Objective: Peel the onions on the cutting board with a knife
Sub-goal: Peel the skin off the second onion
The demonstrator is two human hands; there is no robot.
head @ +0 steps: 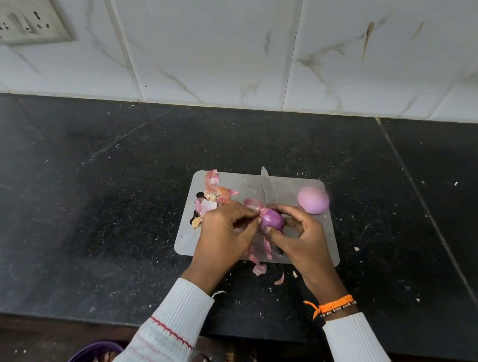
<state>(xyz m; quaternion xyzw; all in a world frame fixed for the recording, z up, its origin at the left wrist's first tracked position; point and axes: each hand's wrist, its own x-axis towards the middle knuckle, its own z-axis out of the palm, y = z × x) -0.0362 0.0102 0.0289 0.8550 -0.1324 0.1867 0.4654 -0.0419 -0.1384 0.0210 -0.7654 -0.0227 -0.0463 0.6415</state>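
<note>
The onion (272, 220) sits over the middle of the board (326, 244), lifted between both hands so that the skin can come away all round; the right hand (302, 241) curls its thumb and fingers round the bulb from the near and far sides to steady it, and the left hand (226, 233) pinches a flap of skin (254, 204) at the bulb's left end, seemingly to pull it off. The knife (265, 188) pokes out beyond the right hand's fingers, blade pointing toward the board's far edge; whether that hand also holds its handle I cannot tell, since the handle is hidden. A paler onion (313, 199), apparently done, rests at the board's far right corner, out of the way of the work. Peelings (213, 196) pile at the board's left side, where the pulling hand would naturally drop them; a few scraps (260, 269) lie just off the board's near edge on the counter (111, 196). I judge the peeling of this bulb to be well along, since much purple flesh already shows; what remains is likely the last clinging skin.
</note>
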